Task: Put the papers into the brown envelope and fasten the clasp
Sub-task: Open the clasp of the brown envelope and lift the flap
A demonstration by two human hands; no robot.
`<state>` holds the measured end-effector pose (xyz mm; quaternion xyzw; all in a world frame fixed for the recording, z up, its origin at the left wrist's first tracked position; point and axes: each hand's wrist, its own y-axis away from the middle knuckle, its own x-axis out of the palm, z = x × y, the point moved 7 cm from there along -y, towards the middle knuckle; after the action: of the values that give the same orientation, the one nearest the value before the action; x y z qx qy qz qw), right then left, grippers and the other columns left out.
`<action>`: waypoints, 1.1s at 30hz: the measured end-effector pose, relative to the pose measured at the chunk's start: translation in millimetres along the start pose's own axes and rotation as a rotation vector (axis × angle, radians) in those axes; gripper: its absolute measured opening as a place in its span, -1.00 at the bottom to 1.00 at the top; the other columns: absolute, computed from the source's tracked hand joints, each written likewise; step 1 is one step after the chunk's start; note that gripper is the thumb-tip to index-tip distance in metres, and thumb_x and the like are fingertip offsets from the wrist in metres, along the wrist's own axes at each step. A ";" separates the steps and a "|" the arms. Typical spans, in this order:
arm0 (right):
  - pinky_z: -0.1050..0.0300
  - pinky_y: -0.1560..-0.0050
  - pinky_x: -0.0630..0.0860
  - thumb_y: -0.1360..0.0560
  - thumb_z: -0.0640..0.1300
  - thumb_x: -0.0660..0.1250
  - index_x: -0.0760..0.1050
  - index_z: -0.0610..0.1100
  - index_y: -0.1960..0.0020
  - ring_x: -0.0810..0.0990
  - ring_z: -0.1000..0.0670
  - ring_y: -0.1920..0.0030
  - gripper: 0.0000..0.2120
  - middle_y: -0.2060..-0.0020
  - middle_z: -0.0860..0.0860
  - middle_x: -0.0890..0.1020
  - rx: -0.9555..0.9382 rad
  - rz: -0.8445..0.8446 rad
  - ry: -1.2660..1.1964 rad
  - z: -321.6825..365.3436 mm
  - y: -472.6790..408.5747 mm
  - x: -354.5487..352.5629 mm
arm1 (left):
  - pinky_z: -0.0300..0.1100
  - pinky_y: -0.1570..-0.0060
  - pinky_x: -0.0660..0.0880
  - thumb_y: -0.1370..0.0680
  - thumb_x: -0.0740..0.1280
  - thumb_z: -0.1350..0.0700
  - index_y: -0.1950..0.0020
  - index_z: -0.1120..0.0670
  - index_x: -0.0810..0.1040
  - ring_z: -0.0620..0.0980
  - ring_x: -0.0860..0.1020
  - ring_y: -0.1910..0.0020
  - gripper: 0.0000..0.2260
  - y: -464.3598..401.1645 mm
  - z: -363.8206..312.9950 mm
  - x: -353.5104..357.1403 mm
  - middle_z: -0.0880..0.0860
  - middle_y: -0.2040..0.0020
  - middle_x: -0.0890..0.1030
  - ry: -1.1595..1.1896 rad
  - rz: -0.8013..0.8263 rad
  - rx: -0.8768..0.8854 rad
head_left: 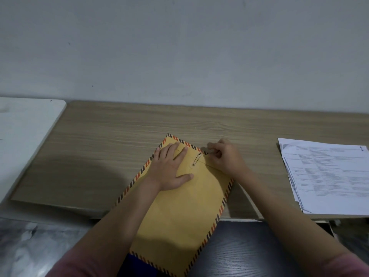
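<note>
Nearest the camera, two forearms in pinkish sleeves (83, 262) reach forward over a dark wood-grain surface (249, 252). The brown envelope (179, 212), edged with red and dark stripes, lies tilted on the wooden desk (99, 140), its near end hanging past the desk's front edge and its far end pointing toward 11 o'clock.

The left hand (169, 166) lies flat on the envelope's far half, fingers straight and spread, thumb stretched toward 3 o'clock, pressing the paper down. Just at 2 o'clock from it sits the metal clasp (196, 159), a thin gold prong angled along the flap.

The right hand (225, 156) rests at the envelope's far right edge with its fingers curled, fingertips pinched together at the top end of the clasp; what exactly sits between them is too small to tell.

At 3 o'clock, well apart from the envelope, a loose stack of printed papers (327, 174) lies on the desk. At 9 o'clock a white tabletop (26, 126) adjoins the desk. Beyond, a plain grey wall (179, 47) rises.
</note>
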<state>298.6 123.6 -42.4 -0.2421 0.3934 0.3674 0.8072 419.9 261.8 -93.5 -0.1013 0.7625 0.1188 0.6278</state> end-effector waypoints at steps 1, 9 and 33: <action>0.14 0.16 0.44 -0.40 -0.22 0.42 0.60 -0.13 -0.10 0.47 0.00 0.19 -0.72 0.16 -0.03 0.47 -0.022 0.049 0.040 0.8 -2.5 4.3 | 0.23 -0.46 -0.07 -0.37 -0.07 -0.49 -0.55 -0.08 -0.05 0.10 0.00 -0.52 -0.15 0.6 -0.4 -0.1 0.07 -0.56 0.01 -0.012 -0.016 0.007; 0.18 0.18 0.24 -0.47 -0.18 0.36 0.62 -0.15 -0.09 0.39 -0.02 0.19 -0.79 0.19 -0.06 0.41 -0.057 0.184 0.181 -6.2 -19.0 6.2 | 0.23 -0.45 -0.03 -0.37 -0.03 -0.50 -0.55 -0.09 0.00 0.10 0.05 -0.51 -0.16 1.1 -0.3 -1.1 0.07 -0.55 0.06 -0.008 -0.054 0.008; 0.27 0.18 0.35 -0.41 -0.13 0.44 0.66 -0.17 0.06 0.64 -0.07 0.22 -0.85 0.19 -0.10 0.71 -0.242 0.212 0.232 -11.0 -12.9 -20.1 | 0.22 -0.44 0.02 -0.36 0.00 -0.51 -0.55 -0.10 0.03 0.08 0.08 -0.50 -0.15 -2.3 0.4 -1.9 0.05 -0.53 0.10 0.004 -0.062 0.018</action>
<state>295.2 100.1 -31.1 -0.3355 0.4602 0.4643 0.6783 421.3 259.7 -91.9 -0.1198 0.7611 0.0922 0.6308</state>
